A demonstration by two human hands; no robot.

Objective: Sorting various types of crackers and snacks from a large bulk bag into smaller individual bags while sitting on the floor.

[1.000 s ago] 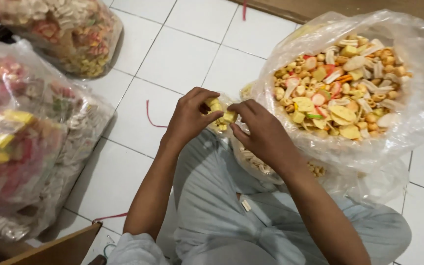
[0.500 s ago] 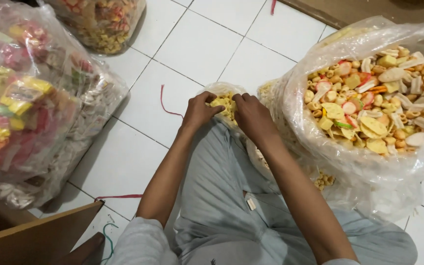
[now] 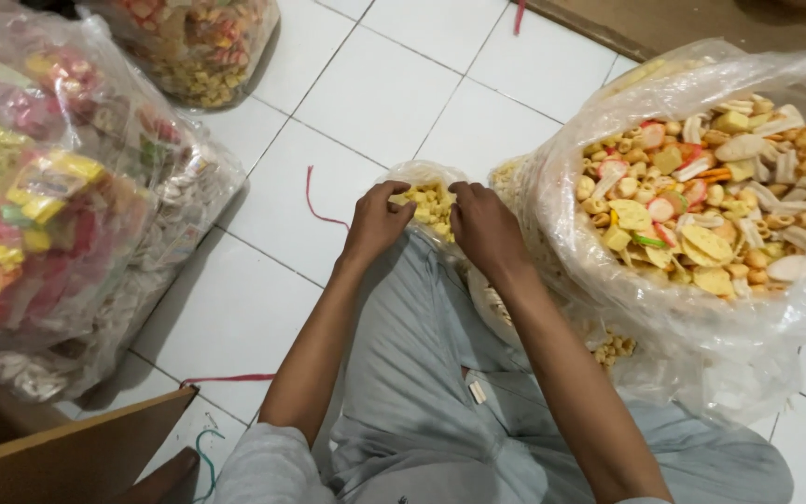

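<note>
Snack bag [image 3: 426, 191] — a small clear pouch of yellow crackers — sits at the person's knees over grey trousers [image 3: 422, 373], its mouth pinched shut between the left hand [image 3: 377, 224] and the right hand [image 3: 485, 229], fingers closed on the plastic. The step looks like closing the filled pouch; sealing it would call for a tie, and a red string [image 3: 314, 201] lies just beside on the white tile floor [image 3: 384, 93]. Farther off, a big open sack of mixed crackers [image 3: 711, 201] stands right, packed bags [image 3: 58, 205] left.

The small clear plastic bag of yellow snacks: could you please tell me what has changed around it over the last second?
Both hands, left and right, kept their grip on the small clear plastic bag of yellow snacks, shifting slightly. The large open plastic bag of mixed crackers stayed beside them.
</note>
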